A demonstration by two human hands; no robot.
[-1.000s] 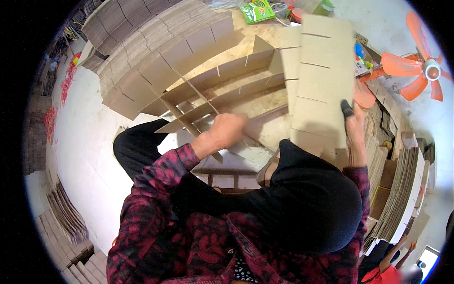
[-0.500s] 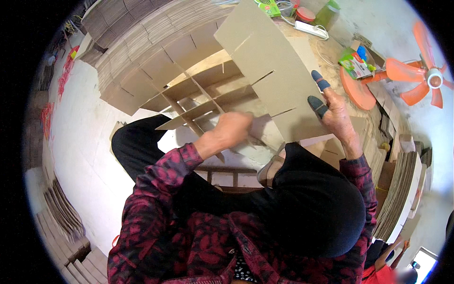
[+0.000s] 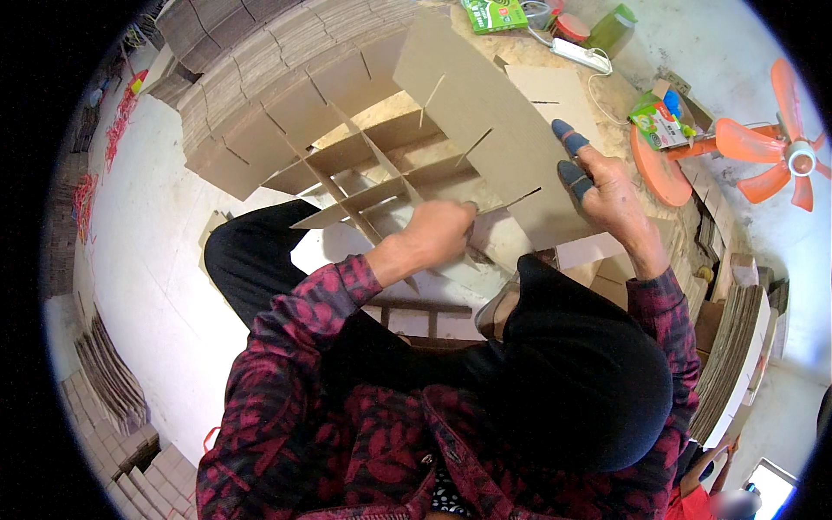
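Observation:
A wide slotted cardboard sheet (image 3: 498,130) stands tilted at the right side of a cardboard divider grid (image 3: 368,152). My right hand (image 3: 611,191), with dark covers on two fingers, is closed on the sheet's right edge; the thumb is hidden. The ends of the grid's cross strips meet the sheet around its slots. At the grid's near right, my left hand (image 3: 425,236) is closed in a fist beside the sheet's lowest slot, slightly blurred. It appears to pinch a cardboard strip, mostly hidden by the fingers. My bent knees lie on either side of the grid.
Stacks of cardboard (image 3: 286,52) rise behind the grid, with more at the right (image 3: 737,347) and left (image 3: 113,373). An orange fan (image 3: 793,156), a green box (image 3: 494,13) and a white power strip (image 3: 581,55) are at the upper right. A person in red (image 3: 693,490) is at the lower right.
The view has shifted slightly. My right hand and the sheet have moved a little left toward the grid, and the sheet's slots overlap the cross strips more. My left hand has edged right, still closed.

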